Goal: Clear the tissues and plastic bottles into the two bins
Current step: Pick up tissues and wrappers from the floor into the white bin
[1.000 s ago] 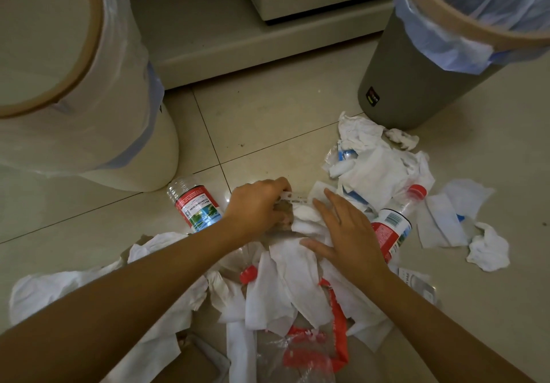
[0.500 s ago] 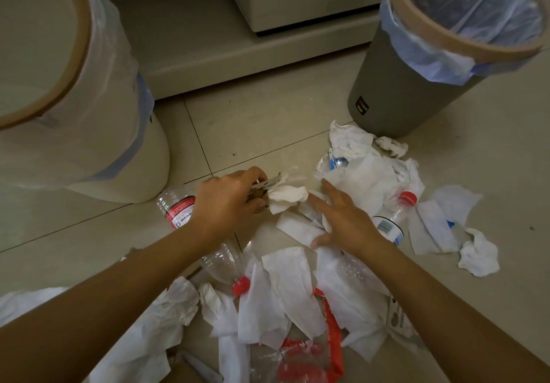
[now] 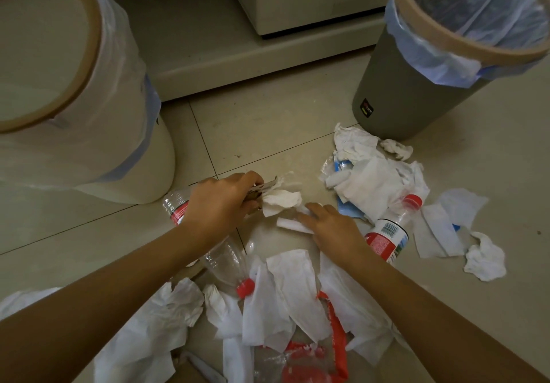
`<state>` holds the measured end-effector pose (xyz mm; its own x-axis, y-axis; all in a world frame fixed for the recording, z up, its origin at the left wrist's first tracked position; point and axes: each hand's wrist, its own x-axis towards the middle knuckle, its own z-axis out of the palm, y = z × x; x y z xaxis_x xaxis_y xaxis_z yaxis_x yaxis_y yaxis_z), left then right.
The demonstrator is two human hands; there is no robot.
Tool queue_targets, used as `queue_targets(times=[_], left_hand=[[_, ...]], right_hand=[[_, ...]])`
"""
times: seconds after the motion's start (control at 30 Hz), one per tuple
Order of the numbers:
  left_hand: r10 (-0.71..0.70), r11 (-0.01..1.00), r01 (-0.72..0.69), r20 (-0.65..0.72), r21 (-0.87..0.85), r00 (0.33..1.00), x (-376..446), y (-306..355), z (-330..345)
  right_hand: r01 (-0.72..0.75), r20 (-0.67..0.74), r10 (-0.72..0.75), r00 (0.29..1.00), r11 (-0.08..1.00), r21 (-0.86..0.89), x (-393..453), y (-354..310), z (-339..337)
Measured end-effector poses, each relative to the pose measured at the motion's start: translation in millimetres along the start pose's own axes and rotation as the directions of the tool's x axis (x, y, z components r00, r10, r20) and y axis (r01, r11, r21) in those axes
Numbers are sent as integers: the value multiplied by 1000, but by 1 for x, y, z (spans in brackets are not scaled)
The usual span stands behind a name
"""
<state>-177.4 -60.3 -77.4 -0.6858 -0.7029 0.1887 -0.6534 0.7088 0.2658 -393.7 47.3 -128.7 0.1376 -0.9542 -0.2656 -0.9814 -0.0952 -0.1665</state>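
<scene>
The left hand (image 3: 221,201) curled tight around a crumpled white tissue (image 3: 281,201), lifted just off the tiled floor (image 3: 268,121). The right hand (image 3: 333,228) lay with fingers straight, pressing a rolled tissue (image 3: 290,224) flat. Beside its wrist lay a red-capped bottle (image 3: 393,228); another red-labelled bottle (image 3: 175,207) peeked out behind the left hand. More tissues were scattered between the white bin (image 3: 89,85) on the left and the grey bin (image 3: 416,85) on the right.
</scene>
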Motion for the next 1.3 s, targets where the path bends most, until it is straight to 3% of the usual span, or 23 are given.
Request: queue_targets(times=[0.27, 0.47, 0.73, 1.0, 1.17, 1.3], left_hand=[[211, 964, -198, -63, 176, 975, -1, -18, -79], [303, 913, -251, -122, 321, 945, -12, -27, -151], [319, 858, -158, -265, 489, 910, -34, -49, -221], [326, 879, -21, -570, 476, 754, -44, -96, -274], [127, 914, 154, -626, 375, 769, -43, -134, -260], [-1, 913, 226, -552, 340, 834, -34, -159, -241]], right_hand=[[86, -270, -92, 959, 996, -32, 3, -22, -50], [195, -508, -189, 840, 980, -42, 11, -56, -115], [330, -701, -315, 639, 936, -120, 41, -110, -204], [467, -806, -384, 452, 871, -153, 88, -187, -271], [485, -800, -322, 506, 873, -44, 128, -242, -285], [510, -773, -274, 572, 857, 74, 162, -280, -270]])
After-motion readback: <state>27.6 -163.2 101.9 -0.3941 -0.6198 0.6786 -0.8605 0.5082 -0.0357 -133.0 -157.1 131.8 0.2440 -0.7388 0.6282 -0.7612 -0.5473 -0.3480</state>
